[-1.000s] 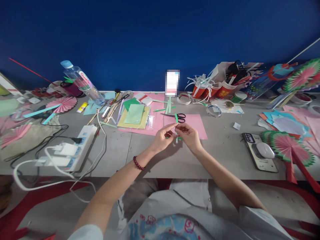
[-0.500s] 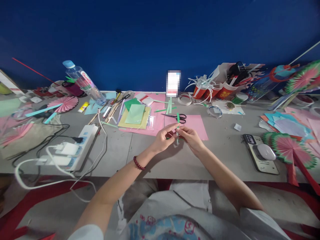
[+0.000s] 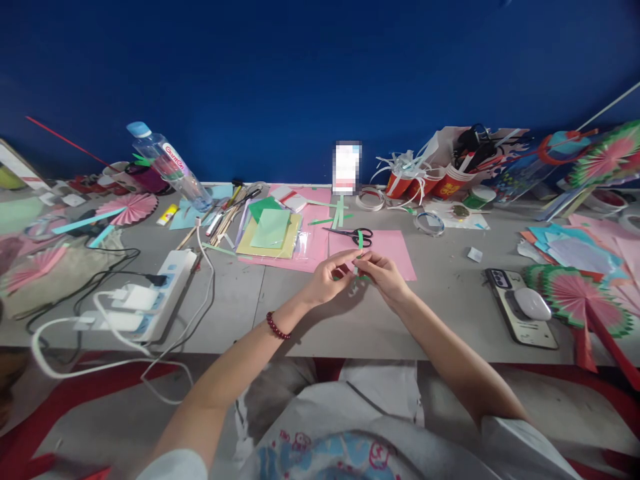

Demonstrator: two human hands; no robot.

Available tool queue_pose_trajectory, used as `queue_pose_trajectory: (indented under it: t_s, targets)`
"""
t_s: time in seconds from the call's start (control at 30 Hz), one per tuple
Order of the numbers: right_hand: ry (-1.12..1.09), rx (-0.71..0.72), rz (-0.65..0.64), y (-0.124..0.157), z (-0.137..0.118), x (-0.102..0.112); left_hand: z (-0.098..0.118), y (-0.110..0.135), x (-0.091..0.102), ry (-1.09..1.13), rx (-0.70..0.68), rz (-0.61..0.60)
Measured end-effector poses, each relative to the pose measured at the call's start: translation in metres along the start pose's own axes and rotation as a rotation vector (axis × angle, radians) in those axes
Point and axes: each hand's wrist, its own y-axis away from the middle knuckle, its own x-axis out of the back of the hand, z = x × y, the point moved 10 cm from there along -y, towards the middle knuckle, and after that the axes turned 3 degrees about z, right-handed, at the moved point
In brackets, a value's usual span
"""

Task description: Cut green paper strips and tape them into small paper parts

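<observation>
My left hand (image 3: 327, 279) and my right hand (image 3: 383, 275) meet over the grey table (image 3: 360, 320), fingertips pinched together on a narrow green paper strip (image 3: 359, 241) that sticks up between them. A beaded bracelet sits on my left wrist. Just behind the hands lies a pink paper sheet (image 3: 395, 248) with black-handled scissors (image 3: 353, 234) on it. More green strips (image 3: 338, 212) lie farther back.
A power strip (image 3: 150, 293) with chargers and cables lies at the left, a plastic bottle (image 3: 167, 165) behind it. Stacked coloured paper (image 3: 270, 232) sits centre-left. A phone (image 3: 520, 307) with a white mouse, pleated paper fans (image 3: 575, 290) and red cups (image 3: 440, 181) fill the right.
The hands have stayed together over the same spot; the fingers have shifted slightly on the green strip, which now stands a little more to the right.
</observation>
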Motion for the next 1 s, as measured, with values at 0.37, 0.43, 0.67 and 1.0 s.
queue_pose_trajectory:
  t_s: [0.37, 0.43, 0.67, 1.0]
  targets:
    - [-0.083, -0.044, -0.005, 0.0034, 0.0023, -0.0019, 0.0003, -0.0011, 0.005, 0.049, -0.018, 0.039]
    - [-0.042, -0.023, -0.024, 0.0036, 0.0006, -0.0037, 0.0001, -0.0007, 0.0044, 0.042, -0.02, 0.045]
    - [0.066, 0.066, 0.014, 0.0018, -0.0045, -0.0016, 0.0012, 0.0007, 0.0017, -0.016, -0.005, 0.03]
    - [-0.009, -0.017, -0.039, 0.0039, 0.0009, -0.0064, -0.0039, -0.0014, 0.0075, 0.015, 0.011, 0.059]
